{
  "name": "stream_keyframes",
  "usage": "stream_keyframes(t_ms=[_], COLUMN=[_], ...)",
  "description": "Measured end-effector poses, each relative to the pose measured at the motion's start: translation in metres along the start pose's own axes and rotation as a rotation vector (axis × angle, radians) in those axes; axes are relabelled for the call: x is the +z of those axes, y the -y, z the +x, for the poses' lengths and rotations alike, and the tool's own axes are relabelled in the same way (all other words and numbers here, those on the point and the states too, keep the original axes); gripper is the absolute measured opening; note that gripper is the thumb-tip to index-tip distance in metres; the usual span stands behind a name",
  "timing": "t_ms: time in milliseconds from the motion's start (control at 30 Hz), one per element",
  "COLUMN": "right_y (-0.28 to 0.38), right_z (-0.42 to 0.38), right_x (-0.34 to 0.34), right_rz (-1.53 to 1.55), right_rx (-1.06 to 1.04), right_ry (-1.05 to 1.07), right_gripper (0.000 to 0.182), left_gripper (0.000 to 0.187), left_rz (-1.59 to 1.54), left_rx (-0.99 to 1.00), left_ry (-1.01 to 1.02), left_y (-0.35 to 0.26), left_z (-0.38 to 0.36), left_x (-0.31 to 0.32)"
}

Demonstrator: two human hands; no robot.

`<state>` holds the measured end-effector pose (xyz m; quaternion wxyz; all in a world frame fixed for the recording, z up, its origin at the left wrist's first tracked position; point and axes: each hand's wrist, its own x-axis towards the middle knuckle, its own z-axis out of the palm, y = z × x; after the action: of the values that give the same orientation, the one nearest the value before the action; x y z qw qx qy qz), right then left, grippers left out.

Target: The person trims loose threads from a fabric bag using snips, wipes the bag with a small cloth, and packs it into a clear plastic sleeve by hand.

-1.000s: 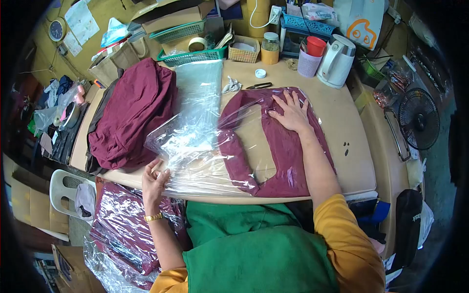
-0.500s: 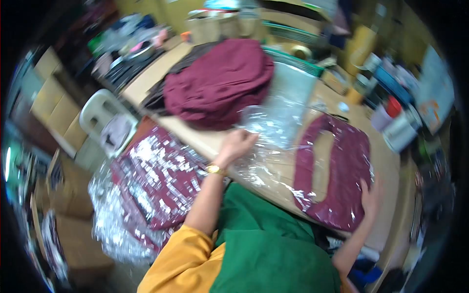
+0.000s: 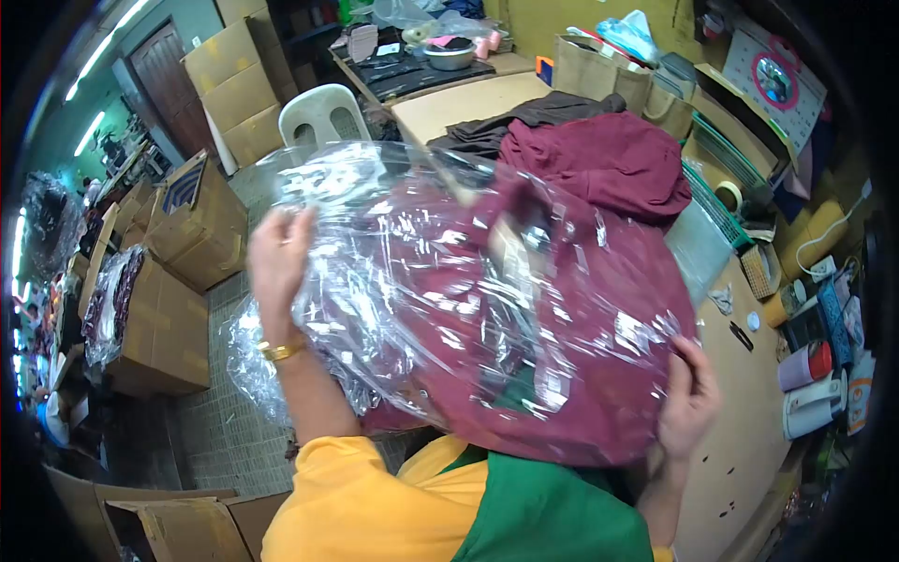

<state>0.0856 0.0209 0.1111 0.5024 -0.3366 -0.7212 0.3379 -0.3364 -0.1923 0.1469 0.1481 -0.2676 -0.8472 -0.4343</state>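
A clear plastic bag (image 3: 365,253) with a folded maroon garment (image 3: 599,328) inside is held up in front of me, above the table edge. My left hand (image 3: 281,262) is closed on the bag's loose left end, where only clear film shows. My right hand (image 3: 691,398) grips the right edge, thumb on top, with the garment under the film. A pale gap runs through the middle of the folded garment. Behind the bag, a maroon cloth pile (image 3: 599,159) lies on the table beside dark cloth (image 3: 524,122). Bagged items at my left are mostly hidden.
The brown table (image 3: 716,450) extends to my right, with small dark scissors (image 3: 741,335) on it. A green tray (image 3: 716,211), a tape roll (image 3: 729,197) and a white jug (image 3: 813,408) line its far side. Cardboard boxes (image 3: 164,328) and a white chair (image 3: 323,112) stand left.
The bagged maroon garment has been lifted off the table and moved left in front of me. My left hand has moved left and now holds the bag's end. The view has turned left.
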Motion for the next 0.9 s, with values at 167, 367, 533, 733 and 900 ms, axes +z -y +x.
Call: stream_keyframes(t_ms=[167, 367, 533, 733, 900], right_y=[-0.028, -0.093, -0.129, -0.097, -0.048], right_z=[0.014, -0.021, -0.042, 0.008, 0.011], right_x=[0.157, 0.226, 0.233, 0.256, 0.241], right_rz=[0.165, -0.178, 0.178, -0.077, -0.167], right_rx=[-0.09, -0.055, 0.195, -0.004, -0.435], right_ry=[0.421, 0.789, 0.794, 0.732, 0.772], right_gripper=[0.02, 0.075, 0.08, 0.043, 0.059], left_gripper=[0.08, 0.079, 0.086, 0.084, 0.077], left_rz=[0.578, 0.69, 0.411, 0.325, 0.648], left_rx=[0.097, -0.201, -0.34, -0.346, -0.502], left_ry=[-0.336, 0.468, 0.492, 0.438, 0.402], left_y=[0.036, 0.102, 0.223, 0.213, 0.182], left_z=[-0.023, -0.04, -0.073, -0.062, -0.04], left_x=[-0.053, 0.051, 0.104, 0.075, 0.044])
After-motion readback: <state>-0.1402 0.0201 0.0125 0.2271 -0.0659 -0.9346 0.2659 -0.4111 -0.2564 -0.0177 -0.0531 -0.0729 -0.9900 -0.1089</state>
